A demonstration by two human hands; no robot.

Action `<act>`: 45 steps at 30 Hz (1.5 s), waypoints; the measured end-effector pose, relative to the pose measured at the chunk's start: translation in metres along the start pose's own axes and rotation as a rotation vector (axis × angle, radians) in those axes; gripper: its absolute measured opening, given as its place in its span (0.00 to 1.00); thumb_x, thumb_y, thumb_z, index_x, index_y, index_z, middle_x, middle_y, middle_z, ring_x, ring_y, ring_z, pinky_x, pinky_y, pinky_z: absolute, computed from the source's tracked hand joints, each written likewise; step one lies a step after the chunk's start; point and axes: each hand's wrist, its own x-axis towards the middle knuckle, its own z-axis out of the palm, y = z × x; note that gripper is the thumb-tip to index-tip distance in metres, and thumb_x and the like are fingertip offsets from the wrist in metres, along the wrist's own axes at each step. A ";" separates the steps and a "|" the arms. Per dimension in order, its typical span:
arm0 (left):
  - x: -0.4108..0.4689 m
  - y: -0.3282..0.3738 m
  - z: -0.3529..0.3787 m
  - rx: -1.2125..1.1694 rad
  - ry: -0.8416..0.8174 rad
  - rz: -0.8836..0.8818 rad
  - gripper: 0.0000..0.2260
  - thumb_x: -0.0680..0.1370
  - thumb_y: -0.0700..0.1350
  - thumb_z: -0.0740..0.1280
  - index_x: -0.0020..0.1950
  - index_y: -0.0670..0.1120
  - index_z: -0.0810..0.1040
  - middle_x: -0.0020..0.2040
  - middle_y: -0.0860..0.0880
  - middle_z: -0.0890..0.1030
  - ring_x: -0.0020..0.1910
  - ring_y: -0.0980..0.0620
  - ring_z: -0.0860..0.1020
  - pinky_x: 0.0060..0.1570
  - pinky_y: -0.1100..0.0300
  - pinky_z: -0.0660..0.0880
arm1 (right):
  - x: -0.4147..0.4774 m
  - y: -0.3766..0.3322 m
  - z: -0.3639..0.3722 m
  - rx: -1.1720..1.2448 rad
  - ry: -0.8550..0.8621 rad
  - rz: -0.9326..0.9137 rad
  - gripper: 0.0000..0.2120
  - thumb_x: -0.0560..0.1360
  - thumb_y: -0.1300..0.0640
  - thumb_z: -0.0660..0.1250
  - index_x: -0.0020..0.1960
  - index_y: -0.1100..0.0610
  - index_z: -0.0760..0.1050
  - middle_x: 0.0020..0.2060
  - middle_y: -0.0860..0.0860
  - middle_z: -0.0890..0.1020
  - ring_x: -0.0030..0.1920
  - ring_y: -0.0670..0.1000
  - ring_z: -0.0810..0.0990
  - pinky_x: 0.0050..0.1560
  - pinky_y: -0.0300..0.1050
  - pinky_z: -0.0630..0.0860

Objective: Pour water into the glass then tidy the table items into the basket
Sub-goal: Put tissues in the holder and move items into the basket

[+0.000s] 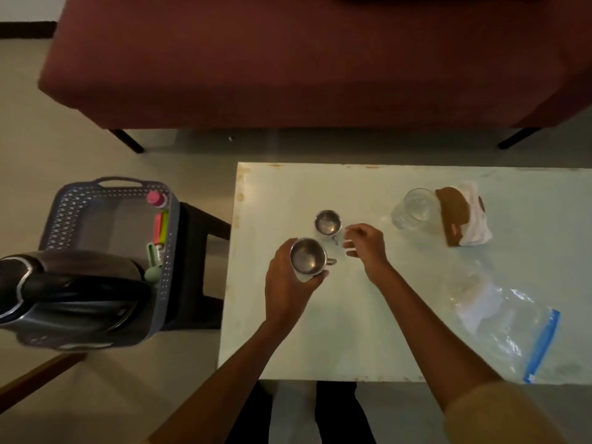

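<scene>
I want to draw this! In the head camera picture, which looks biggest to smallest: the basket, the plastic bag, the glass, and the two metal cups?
1. basket
2. plastic bag
3. glass
4. The held cup and the other cup look alike; the held one is just nearer the camera.

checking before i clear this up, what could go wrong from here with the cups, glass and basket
The left hand grips one steel cup right beside the second steel cup; lifting it could knock that one over.

The glass is clear and touches the folded cloth, so pulling the cloth could tip it.

The basket already holds a bulky kettle and sits on a small stool; added items may not sit well.
</scene>
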 end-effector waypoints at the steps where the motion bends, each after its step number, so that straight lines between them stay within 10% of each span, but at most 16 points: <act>1: 0.004 -0.002 -0.007 -0.003 0.026 -0.007 0.31 0.64 0.50 0.78 0.64 0.50 0.69 0.60 0.53 0.75 0.59 0.57 0.73 0.59 0.62 0.72 | 0.010 0.000 0.009 -0.080 0.035 -0.005 0.08 0.73 0.62 0.65 0.52 0.58 0.76 0.53 0.62 0.80 0.45 0.55 0.80 0.41 0.44 0.75; 5: 0.017 -0.013 -0.038 0.079 0.112 -0.016 0.33 0.63 0.53 0.78 0.64 0.48 0.70 0.61 0.51 0.75 0.58 0.57 0.70 0.56 0.63 0.69 | 0.035 -0.002 0.040 -0.635 -0.026 -0.172 0.34 0.72 0.54 0.71 0.73 0.53 0.60 0.71 0.57 0.62 0.69 0.61 0.64 0.63 0.54 0.69; 9: 0.023 -0.024 -0.068 0.135 0.199 -0.062 0.34 0.61 0.53 0.79 0.64 0.47 0.72 0.59 0.50 0.77 0.60 0.52 0.72 0.57 0.60 0.68 | 0.047 0.003 0.062 -0.851 -0.078 -0.240 0.34 0.72 0.54 0.69 0.74 0.51 0.58 0.72 0.55 0.59 0.68 0.62 0.63 0.61 0.57 0.70; 17: 0.035 -0.055 -0.122 -0.034 0.405 -0.251 0.34 0.61 0.55 0.77 0.64 0.49 0.71 0.60 0.49 0.76 0.61 0.49 0.72 0.61 0.48 0.72 | 0.038 -0.024 0.092 -0.794 0.022 -0.318 0.30 0.69 0.55 0.73 0.69 0.54 0.66 0.66 0.58 0.68 0.64 0.60 0.70 0.59 0.55 0.73; 23: 0.051 -0.042 -0.181 -0.206 0.628 -0.336 0.32 0.61 0.48 0.79 0.62 0.52 0.69 0.60 0.52 0.72 0.63 0.50 0.71 0.65 0.46 0.70 | -0.011 -0.118 0.179 -0.442 -0.245 -0.542 0.37 0.66 0.60 0.76 0.71 0.54 0.64 0.68 0.55 0.69 0.67 0.56 0.69 0.62 0.54 0.75; 30: 0.080 -0.010 -0.308 0.096 0.451 -0.116 0.29 0.61 0.55 0.76 0.59 0.51 0.74 0.52 0.57 0.75 0.51 0.61 0.72 0.47 0.75 0.67 | -0.050 -0.179 0.293 -0.578 -0.438 -0.791 0.35 0.61 0.58 0.78 0.66 0.58 0.70 0.62 0.58 0.70 0.61 0.56 0.72 0.61 0.43 0.68; 35: 0.098 -0.041 -0.370 0.186 0.400 -0.254 0.31 0.62 0.49 0.79 0.62 0.48 0.72 0.59 0.49 0.77 0.56 0.50 0.75 0.49 0.60 0.68 | -0.061 -0.178 0.353 -0.716 -0.469 -0.846 0.34 0.64 0.54 0.75 0.68 0.56 0.68 0.62 0.56 0.70 0.59 0.56 0.74 0.56 0.47 0.72; 45: 0.105 -0.088 -0.397 0.185 0.309 -0.312 0.30 0.62 0.47 0.79 0.61 0.49 0.73 0.57 0.50 0.78 0.50 0.55 0.73 0.49 0.61 0.67 | -0.052 -0.138 0.427 -1.156 -0.248 -1.119 0.25 0.67 0.47 0.68 0.61 0.58 0.72 0.58 0.56 0.76 0.58 0.58 0.70 0.55 0.52 0.64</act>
